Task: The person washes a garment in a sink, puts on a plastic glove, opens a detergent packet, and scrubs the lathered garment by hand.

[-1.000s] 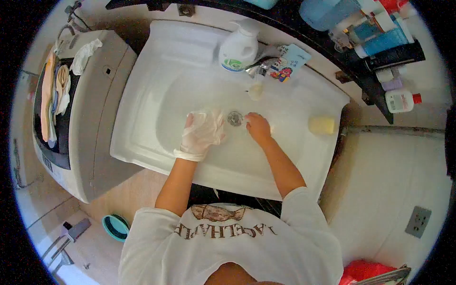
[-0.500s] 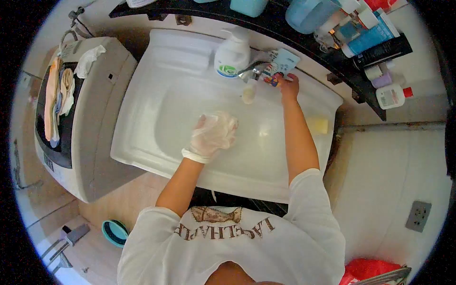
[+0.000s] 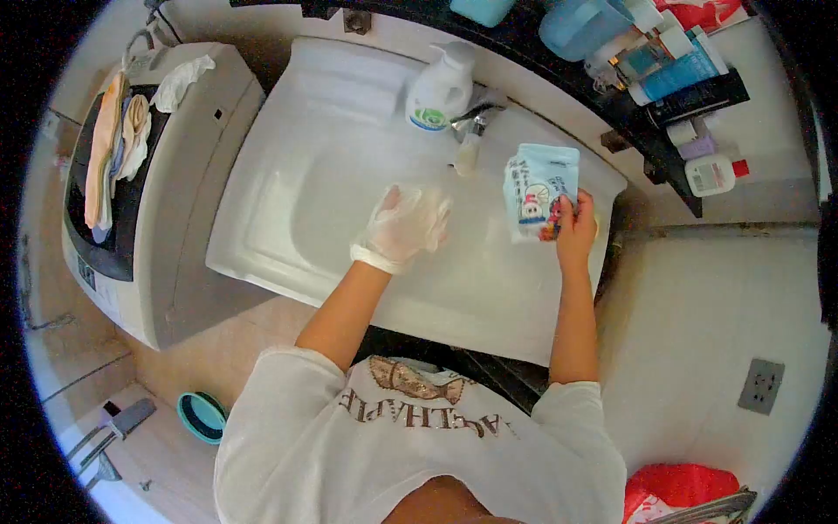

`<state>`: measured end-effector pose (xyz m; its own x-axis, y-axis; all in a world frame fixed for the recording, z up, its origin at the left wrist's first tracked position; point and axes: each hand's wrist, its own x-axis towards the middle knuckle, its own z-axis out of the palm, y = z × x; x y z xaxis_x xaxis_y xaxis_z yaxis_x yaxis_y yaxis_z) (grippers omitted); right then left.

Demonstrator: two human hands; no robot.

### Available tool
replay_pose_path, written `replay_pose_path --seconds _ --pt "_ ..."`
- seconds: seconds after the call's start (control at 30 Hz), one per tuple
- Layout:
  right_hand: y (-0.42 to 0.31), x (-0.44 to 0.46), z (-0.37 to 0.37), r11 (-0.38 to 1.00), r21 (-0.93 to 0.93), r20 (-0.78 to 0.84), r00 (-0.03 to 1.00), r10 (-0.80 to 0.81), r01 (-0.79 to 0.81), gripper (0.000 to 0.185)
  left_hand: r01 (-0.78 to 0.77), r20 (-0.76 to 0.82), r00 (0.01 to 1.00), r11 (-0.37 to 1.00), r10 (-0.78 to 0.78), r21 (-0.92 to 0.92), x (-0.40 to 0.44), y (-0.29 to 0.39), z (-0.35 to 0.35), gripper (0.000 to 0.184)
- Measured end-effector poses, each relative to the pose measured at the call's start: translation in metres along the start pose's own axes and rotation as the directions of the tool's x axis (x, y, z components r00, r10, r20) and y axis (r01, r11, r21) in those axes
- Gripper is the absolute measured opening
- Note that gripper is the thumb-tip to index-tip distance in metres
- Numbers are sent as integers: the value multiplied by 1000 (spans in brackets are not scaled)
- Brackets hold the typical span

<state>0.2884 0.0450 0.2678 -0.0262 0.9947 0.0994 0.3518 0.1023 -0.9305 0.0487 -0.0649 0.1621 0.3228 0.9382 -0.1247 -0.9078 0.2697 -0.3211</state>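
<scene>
My right hand (image 3: 576, 229) is bare and grips the lower right edge of a light-blue pouch (image 3: 543, 170) with cartoon pictures, held up over the right side of the white sink (image 3: 253, 236). My left hand (image 3: 403, 229), in a thin translucent glove, hovers over the middle of the basin. Its fingers look loosely apart and nothing shows in them. Behind the hands stands the faucet (image 3: 472, 135), and left of it a white pump bottle (image 3: 441, 87) with a green and blue label. A yellow block at the sink's right is almost hidden by my right hand.
A dark shelf (image 3: 524, 48) above the sink carries bottles and tubes, including a blue tube (image 3: 681, 68) and a red-capped white bottle (image 3: 711, 175). To the left is a washing machine (image 3: 188, 175) with folded cloths (image 3: 109, 148) on top. A teal basin (image 3: 202, 417) sits on the floor.
My right hand has brought the pouch from behind the faucet toward me and to the right, turning its printed front into view. My gloved left hand has shifted slightly right.
</scene>
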Motion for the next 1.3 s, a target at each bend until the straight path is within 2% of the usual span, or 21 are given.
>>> replay_pose_path --seconds 0.07,0.1,0.17,0.2,0.27,0.3,0.33,0.43,0.57,0.67,0.77,0.9,0.97,1.0,1.03,1.07,1.1,1.13,1.17,1.2,1.3 --pt "-15 -6 -10 795 -469 189 923 -336 385 22 -19 -61 998 982 30 186 11 2 -11 51" --pt "-29 -11 -10 793 -473 194 923 -331 384 22 103 13 994 899 -108 -427 24 11 -35 51" --pt "-62 -20 0 771 -461 368 885 -285 439 19 218 155 973 456 -170 -863 21 5 -34 51" --pt "-75 -23 6 771 -462 371 885 -282 439 19 255 197 967 623 -162 -739 12 -7 -3 52" --pt "-95 -29 15 834 -505 436 900 24 222 21 277 240 957 759 -164 -589 2 -21 22 53" --pt "-91 -27 16 833 -506 437 899 26 222 21 100 176 982 984 -73 -148 2 -24 26 55" --pt "-82 -24 19 791 -520 465 884 -52 320 23 -93 167 985 936 38 340 2 -25 29 57" --pt "-98 -19 27 736 -543 532 844 -70 404 25 -33 -9 999 940 38 339 2 -30 31 60" --pt "-113 -16 34 651 -579 602 796 -65 491 26 26 93 994 950 -58 310 2 -32 16 57" --pt "-112 -5 43 709 -513 709 704 33 484 29 -105 140 988 935 60 338 9 -34 9 68" --pt "-124 -9 53 695 -581 685 715 137 423 29 -27 183 982 933 -42 358 -12 -47 45 54" --pt "-102 11 42 676 -457 796 605 21 578 28 -5 149 988 957 -40 291 -10 -52 38 49" --pt "-87 18 26 980 -176 785 587 198 -96 45 1 153 987 965 -43 263 -7 -55 27 47" --pt "-75 15 21 980 -174 785 588 194 -91 45 29 164 985 985 -58 173 -9 -52 22 47" --pt "-59 8 14 867 140 836 527 156 -478 56 59 178 981 995 -73 81 -9 -48 17 47" --pt "-43 -1 7 519 380 869 488 83 -765 68 57 184 980 995 -72 83 -9 -52 21 47" --pt "-24 -14 5 523 380 870 487 79 -763 68 -12 134 991 999 6 46 -11 -60 28 48" --pt "-6 -26 5 856 309 805 593 -3 -415 70 -85 79 993 996 84 11 -11 -64 33 50" --pt "-3 -39 10 950 246 779 623 -74 -193 72 -87 84 993 996 85 13 -11 -63 32 50" --pt "-8 -53 17 986 160 747 649 -146 37 73 -90 147 986 994 80 59 -11 -60 31 51" --pt "-1 -87 47 935 282 525 781 -339 217 67 -148 216 971 971 106 188 -21 -65 33 54"
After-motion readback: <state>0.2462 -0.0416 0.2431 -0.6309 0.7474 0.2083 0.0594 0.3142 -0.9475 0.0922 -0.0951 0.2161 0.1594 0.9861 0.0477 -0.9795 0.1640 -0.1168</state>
